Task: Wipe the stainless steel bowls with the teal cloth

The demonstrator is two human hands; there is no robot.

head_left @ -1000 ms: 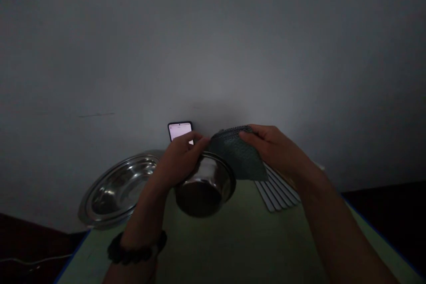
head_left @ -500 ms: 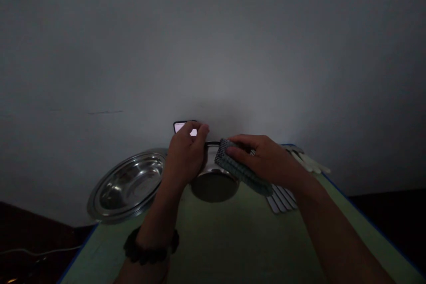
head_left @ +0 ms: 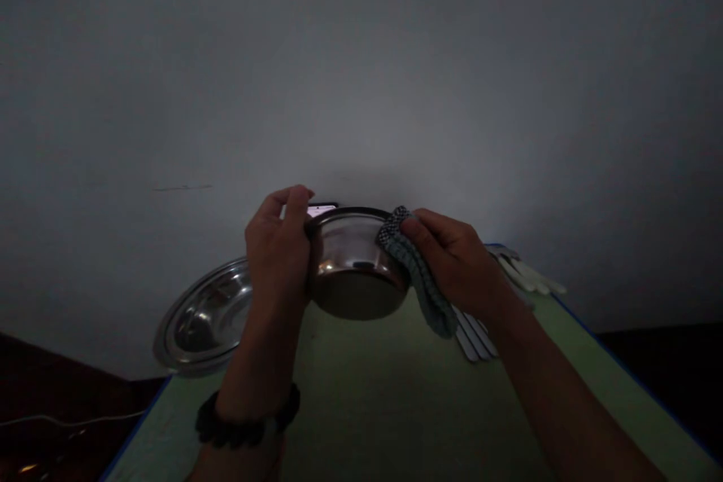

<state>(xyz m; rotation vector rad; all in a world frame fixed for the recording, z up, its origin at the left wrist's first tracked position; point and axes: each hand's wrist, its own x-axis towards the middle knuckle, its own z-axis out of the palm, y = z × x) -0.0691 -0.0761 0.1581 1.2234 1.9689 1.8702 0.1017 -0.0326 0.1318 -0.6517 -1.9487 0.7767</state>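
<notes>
A small shiny metal pot (head_left: 353, 245) is held up over the table, tilted so that its side and underside face me. My left hand (head_left: 279, 245) is closed at its left edge, the thumb up by the rim; the exact hold is partly hidden. In my right hand (head_left: 452, 252) is a folded grey-green cloth (head_left: 421, 279) with a checked end, pinched under the thumb and pressed against the pot's right side. The cloth's lower end hangs down beside the pot. The inside of the pot is out of sight.
On the green table (head_left: 361, 407) with blue edges, a large metal basin (head_left: 212, 316) lies at left. A lit phone (head_left: 321, 208) leans near the wall behind the pot. White-handled utensils (head_left: 531, 275) and a slotted rack-like piece (head_left: 474, 335) lie at right.
The pot has risen and shows more of its side. My left hand has moved left and up with it. My right hand and the cloth have shifted slightly right and up along the pot.
</notes>
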